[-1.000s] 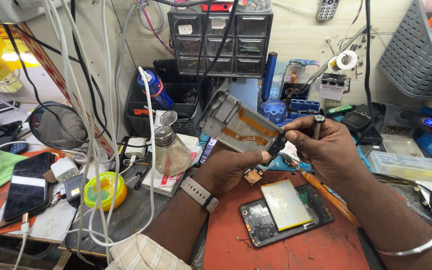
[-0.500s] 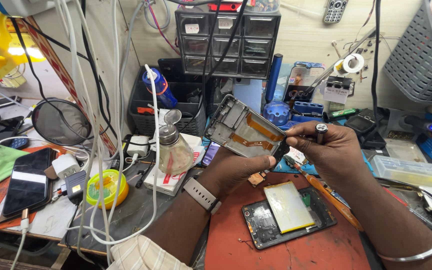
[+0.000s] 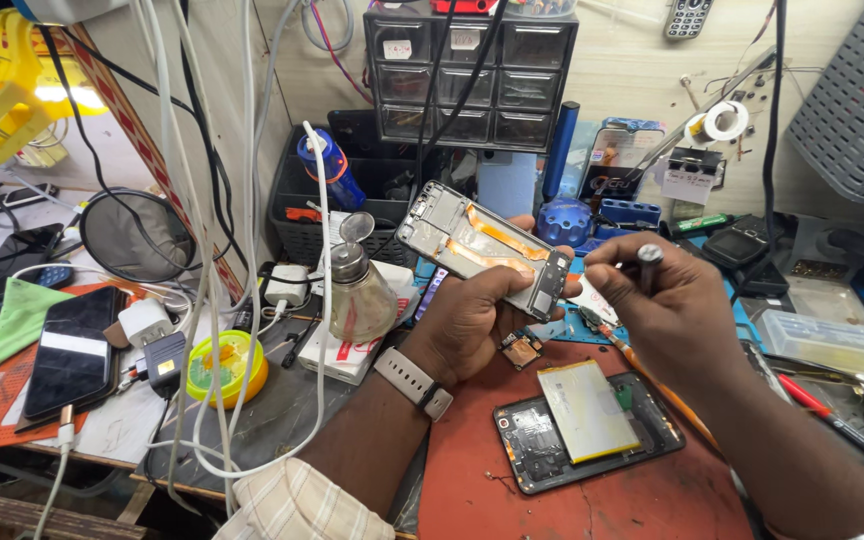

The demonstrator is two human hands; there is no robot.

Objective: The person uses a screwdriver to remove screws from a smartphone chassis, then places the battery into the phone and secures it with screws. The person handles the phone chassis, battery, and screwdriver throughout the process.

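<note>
the left hand (image 3: 472, 320) grips a stripped phone frame (image 3: 484, 247) tilted above the red mat (image 3: 592, 500) — fingers wrapped round its edge. the right hand (image 3: 657, 305) pinches a small screwdriver (image 3: 646, 262) upright beside it. the black crate (image 3: 297, 205) behind holds a blue bottle (image 3: 324, 170).

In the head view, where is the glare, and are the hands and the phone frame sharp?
Head view: strong glare from the yellow lamp at upper left, washed out there; the left hand, right hand and phone frame are evenly lit and fairly sharp; straight lines bend a little at the edges, a wide-lens distortion.
</note>
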